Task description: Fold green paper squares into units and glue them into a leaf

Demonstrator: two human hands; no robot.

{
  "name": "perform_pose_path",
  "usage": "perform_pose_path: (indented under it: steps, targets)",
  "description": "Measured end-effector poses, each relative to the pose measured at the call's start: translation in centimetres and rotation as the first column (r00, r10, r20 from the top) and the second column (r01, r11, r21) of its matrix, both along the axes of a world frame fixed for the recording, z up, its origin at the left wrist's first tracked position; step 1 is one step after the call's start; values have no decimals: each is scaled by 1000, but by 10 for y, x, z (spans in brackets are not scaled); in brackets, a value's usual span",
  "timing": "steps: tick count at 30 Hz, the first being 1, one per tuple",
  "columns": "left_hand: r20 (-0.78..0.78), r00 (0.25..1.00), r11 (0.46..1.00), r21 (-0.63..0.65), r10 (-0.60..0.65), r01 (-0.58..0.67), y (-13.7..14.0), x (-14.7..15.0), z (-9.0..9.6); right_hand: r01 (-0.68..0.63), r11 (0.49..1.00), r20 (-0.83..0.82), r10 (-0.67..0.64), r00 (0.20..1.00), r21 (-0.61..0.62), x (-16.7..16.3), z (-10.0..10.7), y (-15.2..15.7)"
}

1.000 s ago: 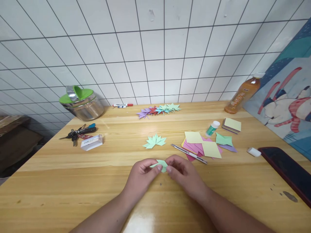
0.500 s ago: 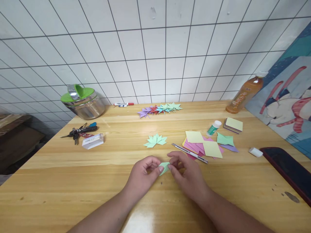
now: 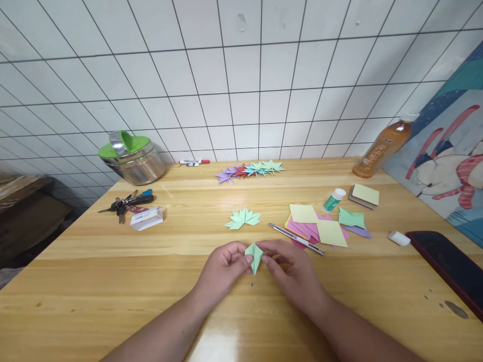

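A small piece of folded green paper, shaped like a kite with its narrow point toward me, is between my two hands. My left hand pinches its left side, the thumb lying on top. At the right edge, the thumb and fingers of my right hand close on the same paper. Just beyond lies a green paper leaf made of several pointed folds. A utility knife rests to the right, against loose yellow and pink paper squares.
Along the wall lie folded paper leaves and markers. On the left are a steel pot, keys and a small box. A glue stick, paper stack, bottle, eraser and phone are rightward.
The green paper was a flatter folded shape and now shows as a kite with a centre crease. The right index finger has come down onto it. The view has shifted slightly.
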State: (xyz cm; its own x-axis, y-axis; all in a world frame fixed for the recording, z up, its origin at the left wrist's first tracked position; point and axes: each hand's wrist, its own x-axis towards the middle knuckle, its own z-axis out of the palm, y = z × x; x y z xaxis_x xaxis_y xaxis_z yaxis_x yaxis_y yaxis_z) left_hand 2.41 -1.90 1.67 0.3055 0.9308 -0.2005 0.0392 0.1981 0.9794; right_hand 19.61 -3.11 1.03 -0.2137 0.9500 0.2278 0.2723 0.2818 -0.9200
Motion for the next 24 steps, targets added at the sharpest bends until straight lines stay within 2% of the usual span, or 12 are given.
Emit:
perform_pose_path:
  steps: [7, 10, 12, 16, 20, 24]
  targets:
    - [34, 999, 1000, -15, 1, -1, 1, -2, -1, -10, 995, -7, 11, 1000, 98, 2, 4, 0]
    - [34, 999, 1000, -7, -8, 9, 1, -3, -2, -40, 996, -57, 45, 997, 80, 4, 8, -2]
    - [18, 1000, 1000, -1, -13, 13, 0, -2, -2, -54, 998, -121, 55, 991, 18, 4, 8, -2]
    - [-31, 999, 1000, 21, -15, 15, -2, 1, -3, -24, 981, -168, -9, 986, -194, 1, 2, 1]
    - [-72, 997, 999, 42, -10, 13, -4, 3, -6, -26, 928, -276, -84, 957, -372, -3, -1, 6]
    - [-73, 997, 998, 62, -2, 7, -4, 3, -7, -100, 860, -294, -61, 954, -500, -2, 1, 7]
